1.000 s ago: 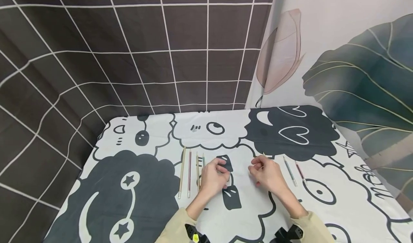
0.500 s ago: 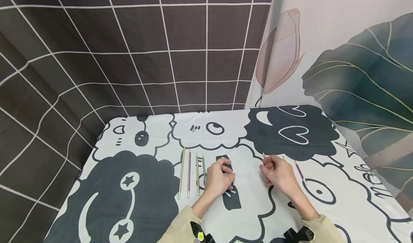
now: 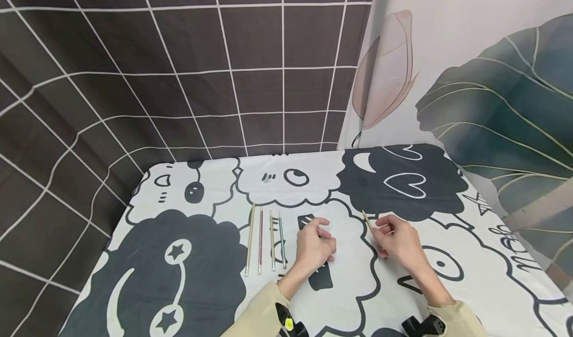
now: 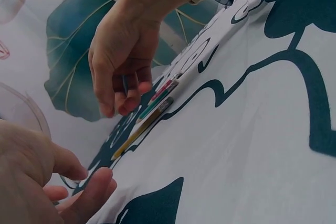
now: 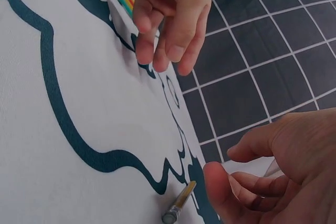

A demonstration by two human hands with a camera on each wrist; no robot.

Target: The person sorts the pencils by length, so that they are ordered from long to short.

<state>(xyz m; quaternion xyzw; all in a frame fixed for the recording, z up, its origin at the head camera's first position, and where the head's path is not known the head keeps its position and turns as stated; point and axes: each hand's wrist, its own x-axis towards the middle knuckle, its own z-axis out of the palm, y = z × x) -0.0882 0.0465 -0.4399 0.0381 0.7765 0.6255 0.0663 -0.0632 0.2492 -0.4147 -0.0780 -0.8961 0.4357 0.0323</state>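
My left hand (image 3: 315, 245) hovers above the middle of the patterned cloth, fingers loosely bent, holding nothing. To its left several pencils lie roughly parallel, among them a red pencil (image 3: 260, 242) and a teal pencil (image 3: 282, 240). My right hand (image 3: 400, 242) hangs over the right side, beside a gold pencil (image 3: 367, 220). In the right wrist view its thumb and fingers are apart, with the gold pencil (image 5: 181, 203) below them. In the left wrist view, a teal pencil (image 4: 149, 103) and a red pencil (image 4: 161, 90) lie beyond that gold one; in the head view my right hand hides them.
A black-and-white cartoon cloth (image 3: 188, 257) covers the table. Behind it hangs a dark grid curtain (image 3: 259, 93), with a leaf-print curtain (image 3: 501, 98) at the right. A black camera mount (image 3: 423, 325) sits at my right wrist.
Both hands have shifted to the right. The teal pencil in the left group is uncovered, while my right hand now covers the teal and red pencils on the right.
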